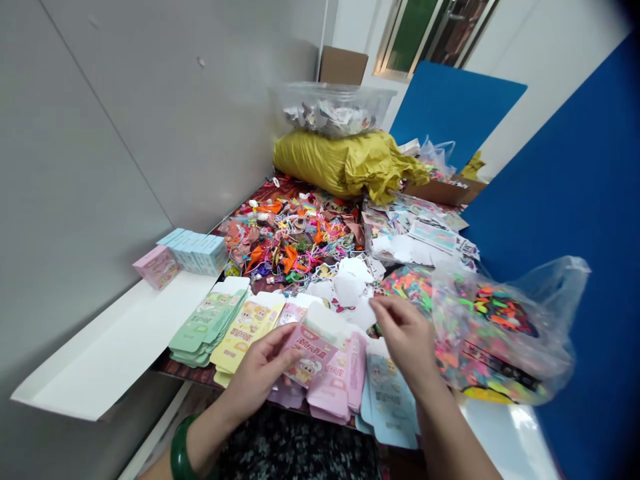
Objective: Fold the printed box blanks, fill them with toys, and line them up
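Note:
My left hand (pixel 263 363) is closed round a pink printed box (pixel 311 355) whose top flap stands up. Just right of that box, my right hand (pixel 406 333) has its thumb and fingers pinched together; what is between them, if anything, is too small to make out. Beneath the hands lie stacks of flat boxes: pink cartons (pixel 333 393), light blue cartons (pixel 390 393), yellow cartons (pixel 250 327) and green cartons (pixel 213 317). White paper pieces (pixel 350 283) lie beyond the held box.
A long white tray (pixel 120 340) holds folded light blue boxes (pixel 200 250) and a pink box (pixel 157 267). Small colourful trinkets (pixel 295 240) are heaped behind. Right stands a clear bag of bright pieces (pixel 500 340). A yellow sack (pixel 340 160) supports a clear bin (pixel 335 110).

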{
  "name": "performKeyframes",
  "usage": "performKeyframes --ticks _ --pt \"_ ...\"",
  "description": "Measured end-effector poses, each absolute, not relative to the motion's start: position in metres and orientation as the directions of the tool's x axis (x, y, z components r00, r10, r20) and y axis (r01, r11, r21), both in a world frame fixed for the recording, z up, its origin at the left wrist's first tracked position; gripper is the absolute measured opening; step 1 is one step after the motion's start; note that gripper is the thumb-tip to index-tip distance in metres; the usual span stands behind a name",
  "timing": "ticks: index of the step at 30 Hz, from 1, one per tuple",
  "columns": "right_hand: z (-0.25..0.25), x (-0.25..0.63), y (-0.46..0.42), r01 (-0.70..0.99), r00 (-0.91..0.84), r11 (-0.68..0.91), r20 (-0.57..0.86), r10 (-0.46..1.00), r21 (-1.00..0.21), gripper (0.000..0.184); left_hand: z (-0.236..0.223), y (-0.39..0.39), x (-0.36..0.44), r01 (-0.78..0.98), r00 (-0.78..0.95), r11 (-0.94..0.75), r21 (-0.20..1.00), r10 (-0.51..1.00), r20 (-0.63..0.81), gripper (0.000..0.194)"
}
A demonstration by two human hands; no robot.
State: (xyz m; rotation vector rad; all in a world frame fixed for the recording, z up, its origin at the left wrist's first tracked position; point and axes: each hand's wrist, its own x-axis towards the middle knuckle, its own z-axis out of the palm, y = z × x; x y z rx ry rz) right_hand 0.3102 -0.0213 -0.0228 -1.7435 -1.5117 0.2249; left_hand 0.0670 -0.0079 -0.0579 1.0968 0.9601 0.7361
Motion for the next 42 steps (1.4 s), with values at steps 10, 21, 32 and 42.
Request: performKeyframes --ticks 10,21,32,42 --pt "-0.042 0.347 0.026 0.925 0.375 -0.379 0.211 0.903 -0.022 0.028 -0.06 -0.012 0.068 -0.008 0.396 0.32 0.947 0.871 -0.291 0.057" --pt "0.012 0.332 -0.014 0.765 0.046 0.183 0.336 0.941 -0.617 0.025 -0.064 -0.01 0.071 0.004 0.42 0.139 0.99 0.899 -0.128 0.042" --pt "0.034 0.277 -0.03 0.782 -0.448 0.478 0.171 0.877 -0.4 0.02 -0.058 -0.02 0.077 0.093 0.458 0.04 0.995 0.886 -0.079 0.038" --pt "0.03 0.427 -0.013 0.882 0.472 -0.462 0.151 0.869 -0.098 0.025 -0.072 -0.009 0.066 0.121 0.368 0.251 0.961 0.887 -0.278 0.054"
